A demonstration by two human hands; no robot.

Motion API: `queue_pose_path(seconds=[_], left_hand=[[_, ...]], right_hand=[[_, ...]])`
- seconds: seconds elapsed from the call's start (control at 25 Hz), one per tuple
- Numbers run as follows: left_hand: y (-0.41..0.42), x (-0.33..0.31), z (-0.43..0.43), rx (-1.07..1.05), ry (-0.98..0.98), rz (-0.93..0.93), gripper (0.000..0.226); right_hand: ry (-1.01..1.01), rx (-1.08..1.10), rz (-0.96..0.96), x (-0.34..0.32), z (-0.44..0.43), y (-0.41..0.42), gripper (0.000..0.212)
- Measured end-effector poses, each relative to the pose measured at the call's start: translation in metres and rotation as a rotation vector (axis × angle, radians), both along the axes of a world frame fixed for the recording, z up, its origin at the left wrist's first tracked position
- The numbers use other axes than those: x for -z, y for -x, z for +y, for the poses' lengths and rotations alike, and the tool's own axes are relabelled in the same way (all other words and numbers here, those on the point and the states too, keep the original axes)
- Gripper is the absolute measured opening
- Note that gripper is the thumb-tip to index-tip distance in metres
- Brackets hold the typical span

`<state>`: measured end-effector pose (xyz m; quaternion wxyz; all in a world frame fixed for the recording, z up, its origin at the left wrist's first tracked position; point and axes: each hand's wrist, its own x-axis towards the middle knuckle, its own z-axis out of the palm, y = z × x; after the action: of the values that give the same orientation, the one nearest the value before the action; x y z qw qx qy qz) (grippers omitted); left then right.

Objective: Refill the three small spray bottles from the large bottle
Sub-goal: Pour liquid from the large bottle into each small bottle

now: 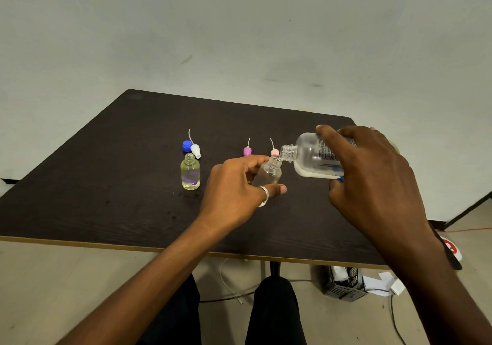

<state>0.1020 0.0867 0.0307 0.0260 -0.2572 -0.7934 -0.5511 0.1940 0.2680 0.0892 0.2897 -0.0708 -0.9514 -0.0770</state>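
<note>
Right hand (372, 182) — large bottle (311, 155) tipped, neck leftward

Dark brown wood-grain desk (106, 179) with pale edge; blue cap (187, 145); white spray head (196, 150); purple spray head (247, 150); pink spray head (274, 153); yellowish liquid in small bottle (190, 172); clear large bottle (311, 155) with black print.

Bare table (106, 185) left of open filled bottle (190, 174).
</note>
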Motion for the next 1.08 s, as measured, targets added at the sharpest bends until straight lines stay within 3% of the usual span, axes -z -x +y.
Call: queue_pose_path(seconds=[0.68, 0.84, 1.08], left_hand=[[0.001, -0.001, -0.001, 0.024, -0.087, -0.021, 0.043], [0.002, -0.002, -0.002, 0.027, -0.140, -0.030, 0.041], [0.005, 0.002, -0.001, 0.023, -0.148, -0.038, 0.039]], right_hand=[[0.130, -0.035, -0.073, -0.002, -0.004, 0.002, 0.077], [0.299, -0.072, -0.171, 0.005, -0.002, 0.010, 0.081], [0.770, -0.067, -0.204, 0.026, 0.015, 0.025, 0.071]])
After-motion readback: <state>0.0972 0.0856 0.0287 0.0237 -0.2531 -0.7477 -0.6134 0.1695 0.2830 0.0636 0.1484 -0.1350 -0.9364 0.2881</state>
